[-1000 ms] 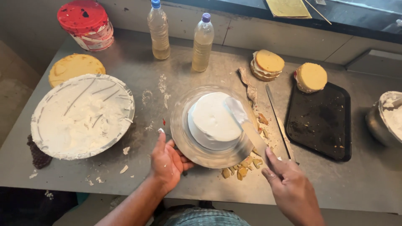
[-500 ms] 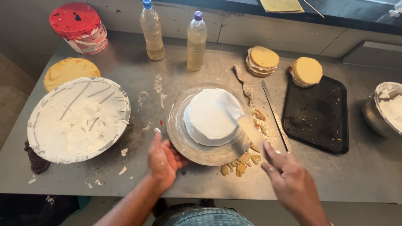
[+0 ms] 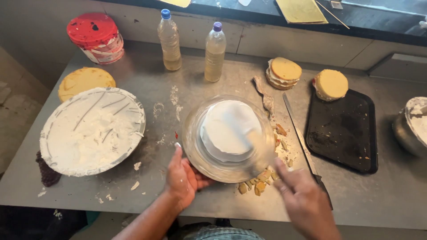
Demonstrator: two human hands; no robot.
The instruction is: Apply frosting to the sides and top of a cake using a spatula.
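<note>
Two bottles (image 3: 169,39) (image 3: 215,52), one iced cake (image 3: 230,130), two sandwiched cakes (image 3: 283,73) (image 3: 330,84), one knife (image 3: 304,149), one black tray (image 3: 344,131)
</note>
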